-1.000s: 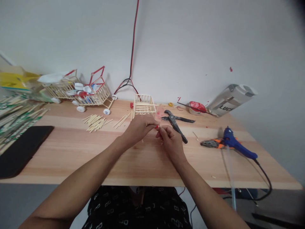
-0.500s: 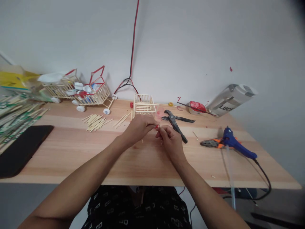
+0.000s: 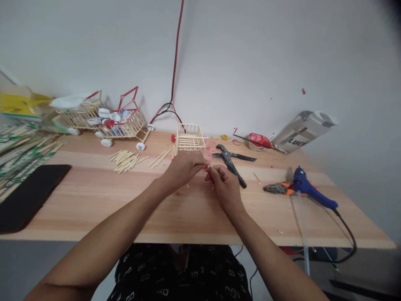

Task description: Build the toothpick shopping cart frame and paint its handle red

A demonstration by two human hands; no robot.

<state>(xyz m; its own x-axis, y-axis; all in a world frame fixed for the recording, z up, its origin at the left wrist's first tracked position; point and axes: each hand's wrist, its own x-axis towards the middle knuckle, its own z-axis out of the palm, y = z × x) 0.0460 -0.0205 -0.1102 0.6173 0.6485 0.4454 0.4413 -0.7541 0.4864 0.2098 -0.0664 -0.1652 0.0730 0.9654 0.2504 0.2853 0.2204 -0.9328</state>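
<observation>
The left hand pinches a small red piece between thumb and fingertips, in front of the stick basket and slightly to its right. The right hand, farther to the basket's right, has thumb and forefinger pressed together on what looks like a bit of pale stick beside the red piece; the fingers hide how the two meet. Work this small probably wants a light grip close to the meeting point, with both hands lined up, since a tilt could skew or crack the stick. Bracing the forearms on the table should help steadiness. The black pliers lie right of the basket, near enough to the right hand's knuckles that sideways elbow room matters. Short sticks lie left of the basket.
</observation>
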